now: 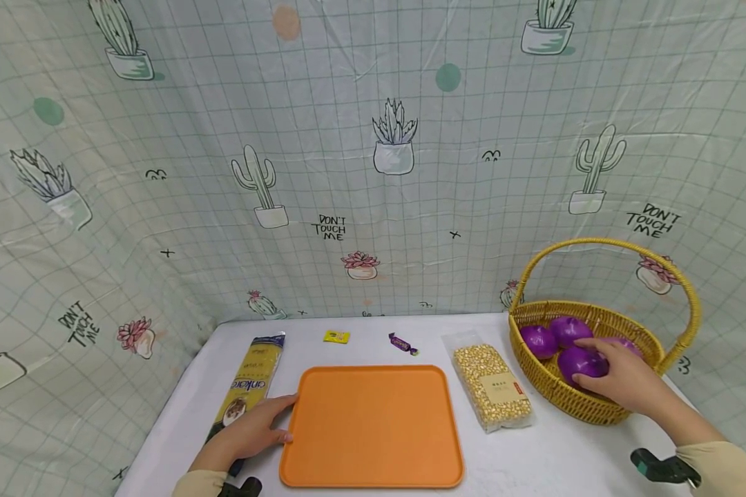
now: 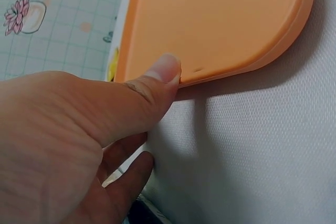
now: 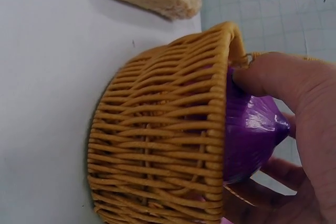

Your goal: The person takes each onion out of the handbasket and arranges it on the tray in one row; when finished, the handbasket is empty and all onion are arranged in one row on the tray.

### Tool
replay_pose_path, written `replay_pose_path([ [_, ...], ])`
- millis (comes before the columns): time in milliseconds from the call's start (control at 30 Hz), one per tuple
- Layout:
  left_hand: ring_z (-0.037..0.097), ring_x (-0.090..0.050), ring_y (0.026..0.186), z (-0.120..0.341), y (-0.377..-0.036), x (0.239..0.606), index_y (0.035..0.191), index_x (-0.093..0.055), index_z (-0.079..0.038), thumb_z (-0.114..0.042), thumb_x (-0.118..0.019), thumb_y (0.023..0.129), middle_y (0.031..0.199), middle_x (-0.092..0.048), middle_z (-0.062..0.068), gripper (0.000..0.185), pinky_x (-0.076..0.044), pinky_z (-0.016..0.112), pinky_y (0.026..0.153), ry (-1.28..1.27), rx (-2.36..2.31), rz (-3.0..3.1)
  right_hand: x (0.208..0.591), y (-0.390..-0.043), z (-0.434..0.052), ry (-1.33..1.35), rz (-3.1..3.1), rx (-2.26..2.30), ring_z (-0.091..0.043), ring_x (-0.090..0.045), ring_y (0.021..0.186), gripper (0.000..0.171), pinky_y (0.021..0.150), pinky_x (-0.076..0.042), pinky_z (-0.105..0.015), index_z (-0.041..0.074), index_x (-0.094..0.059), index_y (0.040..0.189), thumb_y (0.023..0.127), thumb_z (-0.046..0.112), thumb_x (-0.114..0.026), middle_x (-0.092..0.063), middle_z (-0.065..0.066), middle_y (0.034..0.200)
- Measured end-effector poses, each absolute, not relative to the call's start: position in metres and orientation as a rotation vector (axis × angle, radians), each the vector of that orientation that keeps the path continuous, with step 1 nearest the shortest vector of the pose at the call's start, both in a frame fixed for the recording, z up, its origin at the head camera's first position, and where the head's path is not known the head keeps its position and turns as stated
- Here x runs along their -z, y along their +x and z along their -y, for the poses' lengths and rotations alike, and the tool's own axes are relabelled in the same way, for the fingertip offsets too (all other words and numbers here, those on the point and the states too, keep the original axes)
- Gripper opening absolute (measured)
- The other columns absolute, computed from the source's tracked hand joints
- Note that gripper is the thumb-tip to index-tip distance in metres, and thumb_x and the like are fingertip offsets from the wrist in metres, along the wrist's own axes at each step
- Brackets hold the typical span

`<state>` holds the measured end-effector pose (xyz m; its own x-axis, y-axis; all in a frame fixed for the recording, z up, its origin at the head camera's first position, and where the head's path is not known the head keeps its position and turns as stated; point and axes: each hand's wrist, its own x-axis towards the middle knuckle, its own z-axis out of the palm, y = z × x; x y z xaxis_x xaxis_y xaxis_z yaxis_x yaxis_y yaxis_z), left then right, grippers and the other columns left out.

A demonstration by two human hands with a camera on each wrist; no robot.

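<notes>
My right hand (image 1: 624,376) reaches into the yellow wicker basket (image 1: 537,376) and holds a purple onion (image 3: 249,129), thumb on one side and fingers round the other. Several shiny purple onions (image 1: 539,341) lie in that basket, and the held one is still within its rim. At the left edge of the orange tray (image 1: 373,428), my left hand (image 1: 251,431) touches the rim. Its thumb (image 2: 164,69) lies on the rim in the left wrist view, while other fingers are apart from the tray, near the white tabletop.
A clear bag of yellow corn kernels (image 1: 491,383) lies between tray and basket. Left of the tray is a yellow pasta packet (image 1: 257,366), partly under the left hand. Behind the tray lie a small yellow packet (image 1: 336,337) and a purple-wrapped candy (image 1: 402,343).
</notes>
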<state>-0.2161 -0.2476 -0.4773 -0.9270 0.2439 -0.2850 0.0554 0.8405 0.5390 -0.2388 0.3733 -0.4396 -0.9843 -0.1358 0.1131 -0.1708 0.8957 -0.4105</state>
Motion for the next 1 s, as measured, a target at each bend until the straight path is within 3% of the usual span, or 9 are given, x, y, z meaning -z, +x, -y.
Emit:
replay_pose_path([
  [267,0.040,-0.041,0.142,0.249,-0.217,0.478,0.147,-0.052,-0.004,-0.021,-0.081,0.086,0.149,-0.052,0.016,0.070,-0.033,0.060,0.117,0.228,-0.772,-2.670,0.426,-0.234,-0.359,0.240,2.984,-0.627,-0.063,-0.052,0.111,0.074,0.083,-0.049,-0.077,-0.002,-0.054,0.138,0.084,0.041,-0.082,-0.048,-0.043,0.129],
  [1000,0.041,-0.041,0.142,0.249,-0.217,0.478,0.146,-0.053,-0.004,-0.021,-0.082,0.085,0.149,-0.052,0.017,0.070,-0.033,0.061,0.117,0.224,-0.779,-2.673,0.409,-0.228,-0.318,0.391,2.878,-0.682,-0.057,-0.057,0.114,0.073,0.086,-0.054,-0.071,0.003,-0.053,0.139,0.083,0.038,-0.085,-0.054,-0.034,0.132],
])
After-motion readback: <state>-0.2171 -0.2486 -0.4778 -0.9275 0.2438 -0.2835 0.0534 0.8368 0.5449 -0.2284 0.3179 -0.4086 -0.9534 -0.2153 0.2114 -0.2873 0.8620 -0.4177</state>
